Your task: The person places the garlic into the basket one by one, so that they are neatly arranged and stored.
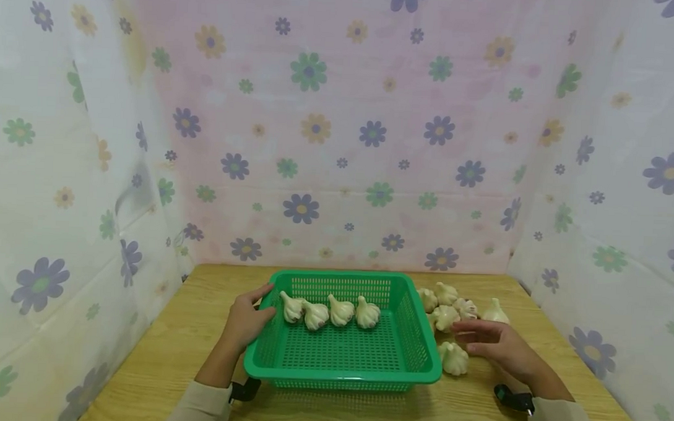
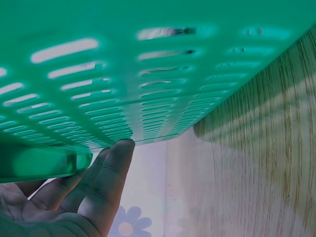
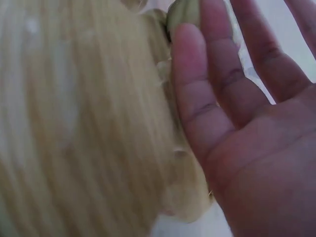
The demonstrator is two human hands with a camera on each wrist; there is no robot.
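Clamping the left hand on the rim of a green basket holding 4 garlic bulbs. Hovering with the right hand, with grip apart, beside loose bulbs on the desk, possibly touching 1. Apparently loading, calling for closing round another.

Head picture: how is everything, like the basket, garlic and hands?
Green basket: upright, partly filled
Basket garlic: whole bulbs, lying inside
Loose garlic: whole bulbs, on the table
Left hand: touching the basket's rim
Right hand: fingers outstretched near loose garlic
Flowery cloth: hanging, wrinkled
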